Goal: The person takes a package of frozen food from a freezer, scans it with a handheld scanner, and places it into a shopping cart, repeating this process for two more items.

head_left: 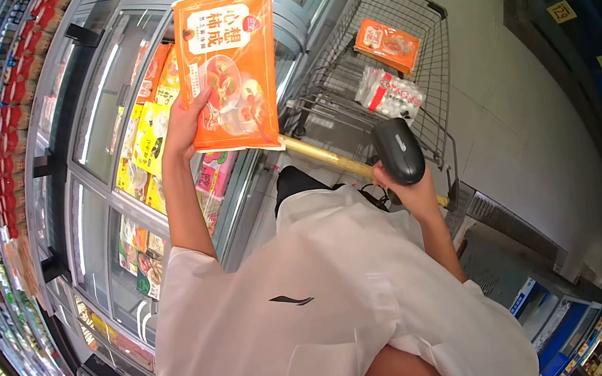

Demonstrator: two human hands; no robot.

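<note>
My left hand (188,123) grips an orange bag of frozen food (232,73) by its left edge, thumb on the front. The bag is held up with its printed face towards me, showing bowls and a white label. My right hand (413,190) is closed round the grip of a black handheld barcode scanner (397,151), right at the yellow handle (323,154) of a wire shopping cart (440,71). In the cart lie an orange package (387,45) much like the held one and a clear bag of white pieces with a red label (388,93).
Glass-fronted freezers (84,136) run along the left, with yellow packs (150,137) and pink packs (214,174) inside. Grey floor (497,109) stretches right of the cart. Blue shelving with yellow price tags (561,11) lines the far right.
</note>
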